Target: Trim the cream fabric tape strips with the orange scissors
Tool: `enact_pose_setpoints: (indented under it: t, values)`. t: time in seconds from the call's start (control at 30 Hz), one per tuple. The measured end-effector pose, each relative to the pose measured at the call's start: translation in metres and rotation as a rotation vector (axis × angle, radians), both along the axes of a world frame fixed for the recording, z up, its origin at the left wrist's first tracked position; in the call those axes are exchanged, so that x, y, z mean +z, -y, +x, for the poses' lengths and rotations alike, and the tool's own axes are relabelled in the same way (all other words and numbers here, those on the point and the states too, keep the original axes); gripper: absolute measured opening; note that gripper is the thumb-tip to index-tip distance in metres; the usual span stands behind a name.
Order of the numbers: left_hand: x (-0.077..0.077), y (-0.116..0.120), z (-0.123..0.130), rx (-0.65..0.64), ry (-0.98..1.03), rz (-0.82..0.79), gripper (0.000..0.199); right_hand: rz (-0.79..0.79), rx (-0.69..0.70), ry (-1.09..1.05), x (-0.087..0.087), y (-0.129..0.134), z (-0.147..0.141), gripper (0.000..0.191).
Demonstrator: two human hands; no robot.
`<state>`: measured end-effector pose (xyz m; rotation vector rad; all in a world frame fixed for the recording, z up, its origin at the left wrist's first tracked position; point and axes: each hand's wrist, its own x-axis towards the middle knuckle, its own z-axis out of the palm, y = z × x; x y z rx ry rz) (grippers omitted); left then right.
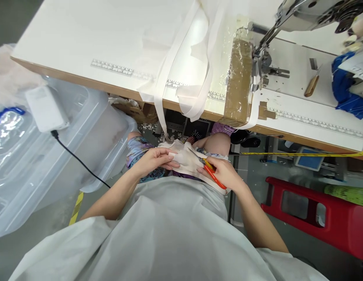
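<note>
Over my lap lies a piece of off-white fabric [184, 158]. My left hand [159, 159] pinches its edge between thumb and fingers. In my right hand [221, 170] is a pair of scissors [214, 176] with orange and yellow handles. Their blades point up and left over the cloth, and I cannot tell whether they are cutting into it. Pale fabric strips [169, 74] hang from the table's front edge above my lap, one of them reaching down to the cloth.
A sewing machine [259, 64] stands on the white table [82, 31] at the right, near a wooden-handled awl [312, 85] and blue fabric [342, 86]. Clear plastic bins [82, 136] with a white power bank [47, 108] are on the left. A red stool [310, 210] stands at the right.
</note>
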<state>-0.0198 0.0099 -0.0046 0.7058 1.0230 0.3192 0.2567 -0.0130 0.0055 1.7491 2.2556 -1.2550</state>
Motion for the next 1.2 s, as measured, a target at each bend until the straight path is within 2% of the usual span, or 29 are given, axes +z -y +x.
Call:
enact_pose_setpoints:
  t: [0.07, 0.2, 0.27, 0.3, 0.37, 0.43, 0.53, 0.6, 0.63, 0.7, 0.83, 0.87, 0.93, 1.0, 1.07, 1.1, 1.2]
  values:
    - [-0.005, -0.005, -0.005, -0.037, -0.161, 0.221, 0.050, -0.012, -0.085, -0.070, -0.003, 0.008, 0.009, 0.050]
    - [-0.015, -0.026, 0.005, 0.048, -0.653, 0.873, 0.049, -0.048, -0.211, -0.183, -0.003, 0.020, 0.013, 0.047]
    - [-0.019, -0.039, 0.021, 0.093, -0.690, 1.099, 0.040, -0.042, -0.245, -0.223, -0.001, 0.021, 0.011, 0.045]
    - [-0.021, -0.044, 0.028, 0.107, -0.647, 1.155, 0.033, -0.029, -0.254, -0.240, 0.000, 0.021, 0.010, 0.045]
    - [-0.027, -0.050, 0.036, 0.133, -0.529, 1.128, 0.027, 0.008, -0.264, -0.259, 0.003, 0.020, 0.011, 0.044]
    - [-0.038, -0.047, 0.029, 0.178, -0.524, 0.957, 0.028, 0.033, -0.286, -0.252, 0.006, 0.021, 0.015, 0.044]
    - [-0.058, -0.026, -0.006, 0.238, -0.826, 0.628, 0.019, 0.027, -0.342, -0.229, 0.007, 0.026, 0.027, 0.045]
    - [-0.066, -0.007, -0.030, 0.238, -0.977, 0.523, 0.017, -0.005, -0.366, -0.226, 0.005, 0.029, 0.031, 0.045]
    - [-0.065, 0.002, -0.038, 0.227, -0.988, 0.500, 0.020, -0.024, -0.367, -0.223, 0.003, 0.031, 0.031, 0.046]
    - [-0.055, 0.016, -0.041, 0.185, -0.835, 0.443, 0.025, -0.066, -0.343, -0.216, -0.001, 0.031, 0.026, 0.046]
    - [-0.011, 0.023, -0.013, 0.028, -0.225, 0.264, 0.043, -0.138, -0.220, -0.220, -0.003, 0.025, 0.005, 0.046]
    - [-0.001, 0.022, -0.005, -0.018, -0.179, 0.286, 0.042, -0.147, -0.188, -0.220, -0.003, 0.022, 0.001, 0.047]
    - [0.013, 0.017, 0.006, -0.074, -0.236, 0.458, 0.032, -0.155, -0.134, -0.216, 0.001, 0.016, -0.005, 0.047]
    - [0.020, 0.014, 0.012, -0.074, -0.332, 0.667, 0.028, -0.169, -0.090, -0.214, 0.005, 0.011, -0.007, 0.048]
    - [0.023, 0.011, 0.013, -0.053, -0.313, 0.718, 0.031, -0.195, -0.048, -0.226, 0.008, 0.005, -0.007, 0.048]
    - [0.025, 0.010, 0.014, -0.052, -0.266, 0.652, 0.032, -0.214, -0.026, -0.239, 0.009, 0.002, -0.007, 0.048]
    - [0.029, 0.007, 0.015, -0.064, -0.085, 0.305, 0.036, -0.282, 0.036, -0.296, 0.008, -0.006, -0.007, 0.050]
